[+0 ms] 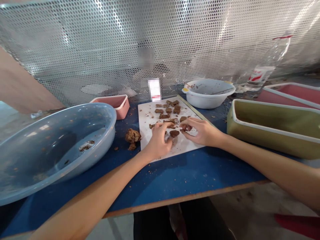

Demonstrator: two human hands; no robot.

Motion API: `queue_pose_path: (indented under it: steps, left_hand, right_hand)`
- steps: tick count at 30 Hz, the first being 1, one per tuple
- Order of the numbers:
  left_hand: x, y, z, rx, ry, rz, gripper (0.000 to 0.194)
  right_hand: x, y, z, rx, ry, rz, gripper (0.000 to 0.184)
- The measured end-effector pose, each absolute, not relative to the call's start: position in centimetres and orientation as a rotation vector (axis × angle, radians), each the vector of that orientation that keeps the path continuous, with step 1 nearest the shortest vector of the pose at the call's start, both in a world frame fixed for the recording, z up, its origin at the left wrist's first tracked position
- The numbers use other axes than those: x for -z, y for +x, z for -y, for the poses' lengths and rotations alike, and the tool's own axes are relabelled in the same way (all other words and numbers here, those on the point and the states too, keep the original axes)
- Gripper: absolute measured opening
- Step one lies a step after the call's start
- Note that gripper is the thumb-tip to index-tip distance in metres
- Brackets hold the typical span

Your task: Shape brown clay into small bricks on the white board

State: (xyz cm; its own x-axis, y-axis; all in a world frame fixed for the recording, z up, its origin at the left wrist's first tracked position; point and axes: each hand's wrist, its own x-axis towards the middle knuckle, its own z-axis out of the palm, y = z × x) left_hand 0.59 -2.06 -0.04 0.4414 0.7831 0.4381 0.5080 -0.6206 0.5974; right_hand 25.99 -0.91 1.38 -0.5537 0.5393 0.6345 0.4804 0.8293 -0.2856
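Note:
Several small brown pieces (pixel 168 110), like clay or dried mud, lie in loose rows on a white sheet (pixel 147 113) dusted with crumbs. My left hand (pixel 160 140) rests over the sheet's near left part, fingers curved and thumb apart, fingertips beside a long brown piece. A rounded, darker brown piece (pixel 174 133) lies between my hands. From the right, my right hand (pixel 201 131) reaches in, its thumb and fingertips closing at a small brown piece (pixel 184 130) that they partly hide. Left of the sheet sits a large cracked brown lump (pixel 133 136).
A big blue basin (pixel 110 123) with debris fills the left, a pink tray (pixel 122 107) behind it. A white basin (pixel 208 100), a green planter box (pixel 265 138), a red box (pixel 292 96) and a plastic bottle (pixel 262 73) stand right. Perforated metal mesh (pixel 100 50) borders the blue table (pixel 175 180).

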Motion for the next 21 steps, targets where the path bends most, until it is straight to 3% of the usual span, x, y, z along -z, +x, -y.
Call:
queue_pose_path:
  steps: [7, 15, 21]
  left_hand:
    - [0.2, 0.4, 1.6, -1.193, 2.195, -1.250, 0.057]
    - [0.2, 0.4, 1.5, -1.207, 2.162, -1.291, 0.054]
    - [0.4, 0.6, 1.4, -1.227, 2.154, -1.276, 0.054]
  right_hand:
    - [-1.8, 26.1, 0.6, -0.023, -0.737, 2.266, 0.027]
    - [-9.8, 33.9, 2.4, 0.251, -1.250, 2.043, 0.019]
    - [-10.3, 40.9, 2.9, 0.338, -1.410, 1.857, 0.037]
